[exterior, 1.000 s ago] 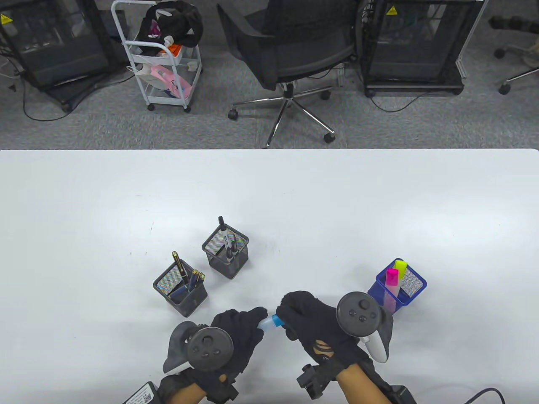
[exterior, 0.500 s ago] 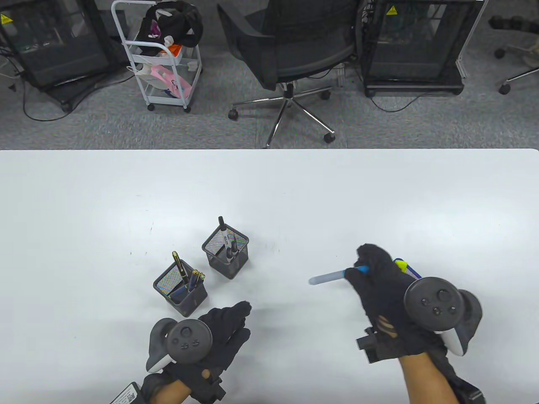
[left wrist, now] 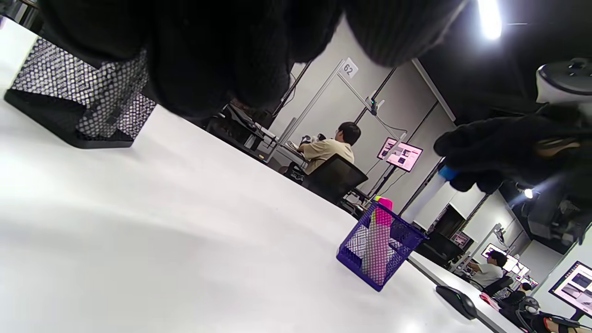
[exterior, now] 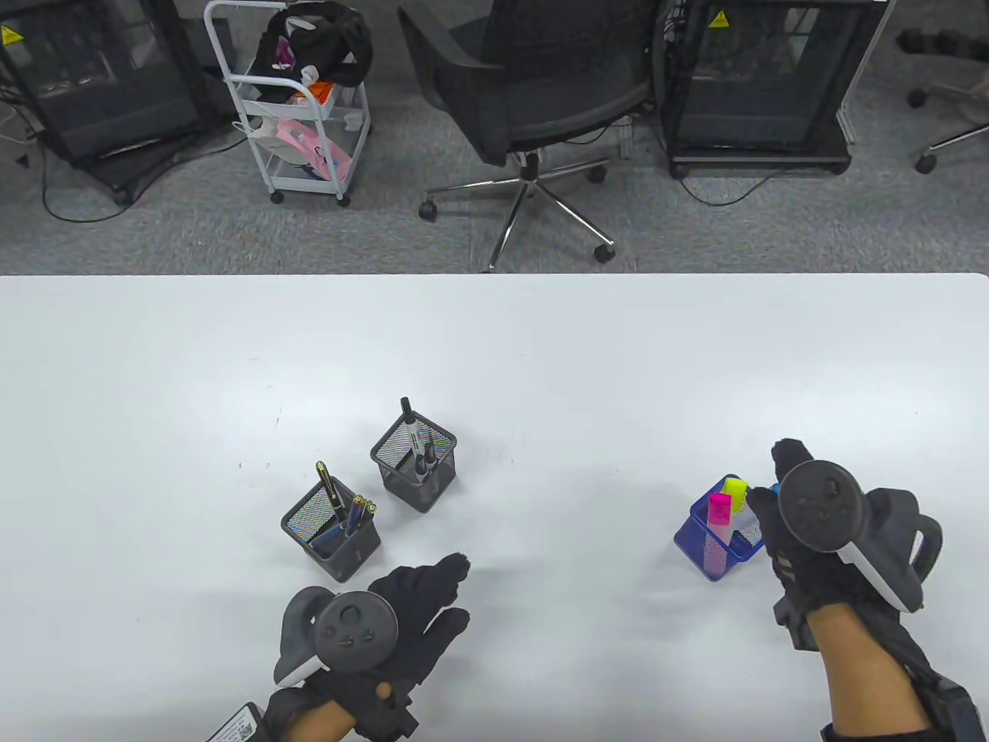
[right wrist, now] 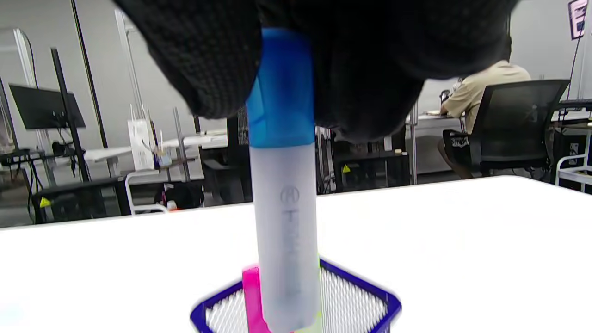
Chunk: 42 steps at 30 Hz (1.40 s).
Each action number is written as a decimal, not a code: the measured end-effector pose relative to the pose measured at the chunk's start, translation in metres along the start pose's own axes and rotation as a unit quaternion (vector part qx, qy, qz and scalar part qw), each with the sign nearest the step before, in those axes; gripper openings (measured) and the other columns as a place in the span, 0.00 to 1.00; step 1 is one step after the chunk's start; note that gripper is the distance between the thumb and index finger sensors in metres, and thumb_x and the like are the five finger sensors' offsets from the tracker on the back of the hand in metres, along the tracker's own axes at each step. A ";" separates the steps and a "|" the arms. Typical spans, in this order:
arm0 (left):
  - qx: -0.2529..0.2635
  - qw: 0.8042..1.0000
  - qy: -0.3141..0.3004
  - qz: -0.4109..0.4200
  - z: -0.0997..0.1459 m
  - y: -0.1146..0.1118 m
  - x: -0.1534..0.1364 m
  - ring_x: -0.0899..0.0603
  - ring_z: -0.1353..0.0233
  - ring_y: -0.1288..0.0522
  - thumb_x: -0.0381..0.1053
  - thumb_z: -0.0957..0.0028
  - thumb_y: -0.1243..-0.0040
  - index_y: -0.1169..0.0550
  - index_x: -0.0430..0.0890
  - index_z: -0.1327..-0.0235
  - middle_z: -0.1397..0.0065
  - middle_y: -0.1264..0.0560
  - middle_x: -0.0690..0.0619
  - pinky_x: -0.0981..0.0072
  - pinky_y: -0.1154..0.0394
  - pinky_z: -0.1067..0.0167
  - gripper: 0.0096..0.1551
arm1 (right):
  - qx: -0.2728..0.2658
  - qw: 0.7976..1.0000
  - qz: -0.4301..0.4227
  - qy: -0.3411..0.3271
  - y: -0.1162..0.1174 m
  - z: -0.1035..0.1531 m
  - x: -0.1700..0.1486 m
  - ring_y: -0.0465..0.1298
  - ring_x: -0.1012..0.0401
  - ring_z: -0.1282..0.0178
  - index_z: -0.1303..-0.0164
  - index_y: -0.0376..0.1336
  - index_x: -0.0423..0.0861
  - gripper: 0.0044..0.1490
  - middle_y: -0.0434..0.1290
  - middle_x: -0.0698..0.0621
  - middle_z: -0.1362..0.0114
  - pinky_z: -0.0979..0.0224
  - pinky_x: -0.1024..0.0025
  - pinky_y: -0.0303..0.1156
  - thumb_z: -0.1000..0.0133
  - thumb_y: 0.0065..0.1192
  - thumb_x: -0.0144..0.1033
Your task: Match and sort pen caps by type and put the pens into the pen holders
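My right hand (exterior: 780, 502) pinches a highlighter (right wrist: 283, 217) by its blue cap (right wrist: 281, 88) and holds it upright, white barrel down, over the blue mesh holder (exterior: 699, 541). Its lower end is at the holder's opening (right wrist: 370, 289). A pink highlighter (exterior: 719, 510) and a yellow one (exterior: 735, 488) stand in that holder. The left wrist view shows the same holder (left wrist: 379, 249) below the held highlighter (left wrist: 428, 194). My left hand (exterior: 433, 603) lies open near the table's front edge, holding nothing.
Two black mesh holders stand left of centre: one (exterior: 336, 537) with fountain pens, one (exterior: 413, 468) with black markers. The nearer one (left wrist: 78, 101) is close to my left fingers. An office chair (exterior: 533, 85) and a trolley (exterior: 297, 100) stand beyond the table's far edge.
Both hands met on the highlighter at centre; my left let go and drew back. My right hand carried it right and turned it upright over the blue holder.
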State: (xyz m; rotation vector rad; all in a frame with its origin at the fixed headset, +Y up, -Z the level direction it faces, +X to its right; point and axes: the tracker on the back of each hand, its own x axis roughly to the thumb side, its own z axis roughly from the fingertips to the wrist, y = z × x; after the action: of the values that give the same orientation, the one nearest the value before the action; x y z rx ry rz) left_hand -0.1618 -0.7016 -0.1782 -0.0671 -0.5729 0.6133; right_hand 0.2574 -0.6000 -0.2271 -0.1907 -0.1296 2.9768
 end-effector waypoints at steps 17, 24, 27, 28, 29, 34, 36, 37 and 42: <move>-0.007 1.000 0.000 -0.003 -0.002 -0.001 0.001 0.28 0.35 0.22 0.56 0.48 0.43 0.34 0.44 0.24 0.33 0.23 0.35 0.21 0.33 0.39 0.39 | 0.061 0.997 0.041 0.019 0.065 -0.007 0.002 0.84 0.49 0.51 0.31 0.60 0.36 0.45 0.82 0.36 0.42 0.55 0.63 0.82 0.51 0.78 0.44; -0.004 1.000 -0.001 -0.005 -0.002 -0.001 0.002 0.27 0.34 0.22 0.57 0.48 0.43 0.34 0.45 0.23 0.31 0.24 0.35 0.21 0.33 0.39 0.39 | 0.009 1.000 0.014 0.008 0.036 0.001 0.013 0.83 0.43 0.47 0.28 0.56 0.37 0.50 0.76 0.33 0.35 0.51 0.58 0.81 0.52 0.77 0.48; -0.001 1.000 -0.001 -0.005 -0.003 0.000 0.001 0.28 0.34 0.22 0.57 0.48 0.42 0.35 0.45 0.23 0.28 0.25 0.37 0.21 0.33 0.39 0.40 | -0.016 1.000 -0.015 -0.018 0.017 0.010 0.027 0.80 0.41 0.43 0.26 0.54 0.37 0.52 0.73 0.32 0.32 0.46 0.54 0.80 0.51 0.75 0.52; 0.001 1.000 -0.001 -0.005 -0.003 0.001 0.001 0.28 0.34 0.22 0.58 0.48 0.42 0.35 0.45 0.23 0.27 0.26 0.37 0.21 0.33 0.39 0.40 | -0.013 0.999 -0.027 -0.033 0.013 0.016 0.036 0.79 0.40 0.40 0.25 0.53 0.37 0.53 0.71 0.31 0.30 0.44 0.53 0.79 0.50 0.74 0.53; 0.003 1.000 -0.001 -0.006 -0.003 0.001 0.001 0.27 0.34 0.22 0.58 0.48 0.41 0.35 0.46 0.23 0.26 0.27 0.38 0.21 0.33 0.39 0.40 | -0.011 0.998 -0.038 -0.050 0.011 0.021 0.045 0.78 0.39 0.38 0.24 0.53 0.38 0.54 0.70 0.31 0.29 0.42 0.51 0.78 0.50 0.72 0.56; 0.002 1.000 -0.002 -0.019 -0.005 0.000 0.002 0.27 0.32 0.23 0.61 0.49 0.40 0.36 0.47 0.21 0.23 0.29 0.38 0.22 0.33 0.38 0.43 | -0.012 0.979 -0.088 -0.182 0.031 0.052 0.097 0.73 0.38 0.29 0.23 0.51 0.40 0.55 0.66 0.33 0.24 0.34 0.46 0.75 0.50 0.70 0.61; -0.001 1.000 -0.002 -0.021 -0.007 -0.001 0.001 0.28 0.31 0.23 0.61 0.49 0.39 0.37 0.47 0.21 0.22 0.30 0.39 0.22 0.33 0.38 0.44 | -0.007 0.962 -0.086 -0.258 0.054 0.065 0.119 0.70 0.39 0.26 0.22 0.50 0.43 0.56 0.63 0.35 0.22 0.31 0.45 0.74 0.50 0.67 0.63; -0.002 1.000 -0.003 -0.022 -0.007 -0.002 0.001 0.27 0.31 0.23 0.62 0.50 0.39 0.37 0.47 0.21 0.22 0.31 0.38 0.22 0.33 0.37 0.44 | -0.007 0.955 -0.084 -0.284 0.063 0.069 0.125 0.69 0.39 0.24 0.22 0.50 0.44 0.56 0.63 0.36 0.21 0.30 0.45 0.73 0.50 0.67 0.64; -0.004 0.999 -0.018 -0.048 -0.010 -0.003 0.006 0.27 0.27 0.26 0.63 0.50 0.38 0.37 0.48 0.21 0.19 0.34 0.39 0.22 0.34 0.36 0.45 | 0.015 0.935 -0.111 -0.337 0.107 0.081 0.137 0.66 0.40 0.21 0.22 0.48 0.45 0.57 0.59 0.37 0.19 0.27 0.43 0.71 0.51 0.66 0.66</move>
State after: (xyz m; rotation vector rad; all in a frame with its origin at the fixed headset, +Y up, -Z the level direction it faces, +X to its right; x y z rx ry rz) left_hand -0.1508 -0.6997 -0.1828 -0.0349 -0.6102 0.5191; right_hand 0.0965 -0.6891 -0.1740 0.7987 -0.1672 2.6784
